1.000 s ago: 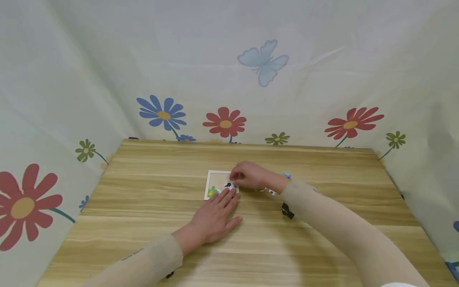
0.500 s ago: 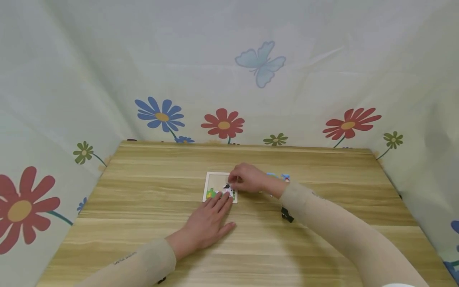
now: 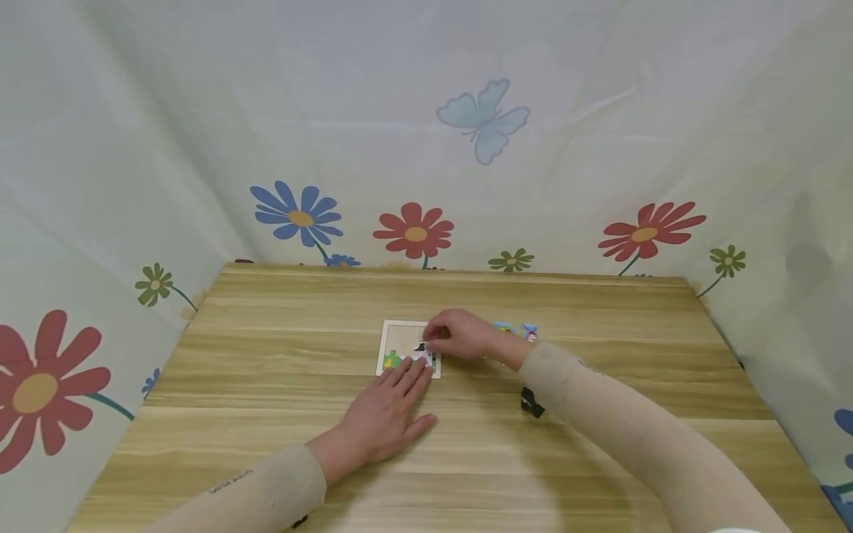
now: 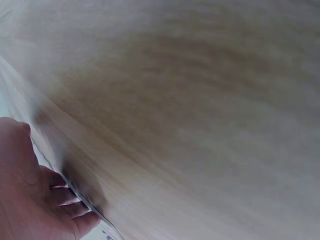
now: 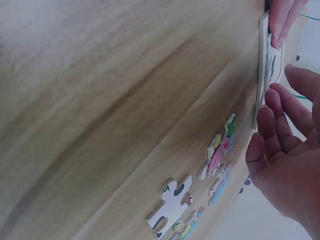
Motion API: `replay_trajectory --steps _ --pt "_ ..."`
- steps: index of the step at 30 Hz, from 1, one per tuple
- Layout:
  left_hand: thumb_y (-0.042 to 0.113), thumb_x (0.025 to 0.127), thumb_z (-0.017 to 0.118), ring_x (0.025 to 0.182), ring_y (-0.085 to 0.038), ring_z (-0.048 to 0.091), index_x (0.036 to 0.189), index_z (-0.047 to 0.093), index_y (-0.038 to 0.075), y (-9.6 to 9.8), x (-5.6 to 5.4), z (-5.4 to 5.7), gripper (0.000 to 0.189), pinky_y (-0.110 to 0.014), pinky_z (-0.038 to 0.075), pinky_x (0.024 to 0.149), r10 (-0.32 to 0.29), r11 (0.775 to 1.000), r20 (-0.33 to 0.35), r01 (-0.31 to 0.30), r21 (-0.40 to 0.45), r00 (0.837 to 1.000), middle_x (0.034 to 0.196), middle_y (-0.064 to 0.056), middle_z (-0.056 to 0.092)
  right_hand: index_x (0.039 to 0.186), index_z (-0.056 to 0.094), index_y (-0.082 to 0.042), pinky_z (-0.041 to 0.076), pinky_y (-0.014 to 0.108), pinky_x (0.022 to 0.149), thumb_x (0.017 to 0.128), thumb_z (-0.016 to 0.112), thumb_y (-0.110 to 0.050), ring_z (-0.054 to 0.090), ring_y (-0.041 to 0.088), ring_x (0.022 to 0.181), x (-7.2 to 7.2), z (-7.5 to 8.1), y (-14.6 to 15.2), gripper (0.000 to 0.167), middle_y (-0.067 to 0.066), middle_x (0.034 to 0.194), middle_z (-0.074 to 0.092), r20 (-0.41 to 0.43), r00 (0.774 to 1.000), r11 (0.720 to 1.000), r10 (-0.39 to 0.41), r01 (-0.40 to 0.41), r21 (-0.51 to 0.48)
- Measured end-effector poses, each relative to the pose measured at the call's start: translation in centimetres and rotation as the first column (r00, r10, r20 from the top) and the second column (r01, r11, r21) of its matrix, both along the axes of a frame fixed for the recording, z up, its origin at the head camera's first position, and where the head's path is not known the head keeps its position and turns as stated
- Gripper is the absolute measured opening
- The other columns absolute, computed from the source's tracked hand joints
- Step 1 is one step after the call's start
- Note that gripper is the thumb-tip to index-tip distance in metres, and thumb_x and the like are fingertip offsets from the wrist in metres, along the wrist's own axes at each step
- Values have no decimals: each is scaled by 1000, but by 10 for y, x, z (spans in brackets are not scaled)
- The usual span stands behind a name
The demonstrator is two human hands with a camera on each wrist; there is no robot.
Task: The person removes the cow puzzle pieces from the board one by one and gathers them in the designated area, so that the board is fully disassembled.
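Note:
A jigsaw puzzle tray [image 3: 385, 342] with a pale rim lies on the wooden table. A green puzzle piece [image 3: 391, 360] sits in its near left corner. My left hand [image 3: 381, 416] lies palm down with straight fingers, its fingertips over the tray's near edge. At the tray's right side, my right hand [image 3: 461, 334] has thumb and fingertips together at a white-and-black puzzle piece [image 3: 421, 347], pinching it. The right wrist view shows these fingers [image 5: 278, 107] bent close to the tray's rim [image 5: 262, 65]. Part of the piece is hidden by the fingers.
Several loose puzzle pieces [image 5: 171, 206] lie on the table right of the tray; two blue-topped pieces [image 3: 529, 332] show beyond the right wrist. A small black object [image 3: 532, 403] is under the right sleeve. A flower-print cloth [image 3: 300, 133] stands behind the table.
The right hand has come slightly nearer, staying at the tray's right side. My left hand has shifted slightly left and back, uncovering more of the tray's near edge. The view has shifted a little.

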State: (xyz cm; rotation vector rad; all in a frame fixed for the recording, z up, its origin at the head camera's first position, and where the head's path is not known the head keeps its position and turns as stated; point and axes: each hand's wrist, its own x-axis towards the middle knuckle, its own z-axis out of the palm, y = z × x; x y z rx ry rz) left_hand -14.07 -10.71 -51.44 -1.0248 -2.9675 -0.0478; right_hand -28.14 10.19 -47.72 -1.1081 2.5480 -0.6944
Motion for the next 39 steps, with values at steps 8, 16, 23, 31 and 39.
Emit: replay_trajectory --steps 8,16,23,31,39 --pt "56 112 42 159 -37 31 165 37 2 0 1 1 76 -51 33 127 -4 1000 3 4 9 1000 173 -16 33 113 79 -10 53 29 84 104 72 -17 58 13 89 -1 -1 -2 14 -1 99 69 -9 1000 999 -9 9 -32" --pt "55 112 44 159 -39 31 165 37 1 0 2 2 76 -52 33 127 -2 999 12 1 39 1000 172 -18 33 106 76 -12 53 28 84 104 72 -14 58 12 88 3 0 -2 5 -4 96 68 3 1000 997 1 -1 -73" --pt "55 112 43 159 -38 31 165 37 1 0 2 2 76 -52 33 127 7 999 23 -7 35 1000 173 -18 33 106 77 -11 55 29 81 104 72 -14 62 10 86 5 7 5 6 -4 95 74 43 997 990 -57 62 -130" --pt "54 112 42 159 -38 32 165 37 1 0 3 2 75 -51 33 127 6 1000 16 -6 30 1000 172 -18 34 108 78 -9 56 31 84 104 72 -14 65 11 91 1 16 40 9 -3 98 75 63 994 982 -87 96 -161" --pt "55 112 43 159 -38 32 166 37 2 0 2 -1 75 -51 34 127 7 999 13 -8 32 1000 172 -17 35 106 78 -7 56 37 83 103 72 -10 65 14 90 3 24 86 7 -3 95 74 83 990 978 -116 128 -166"
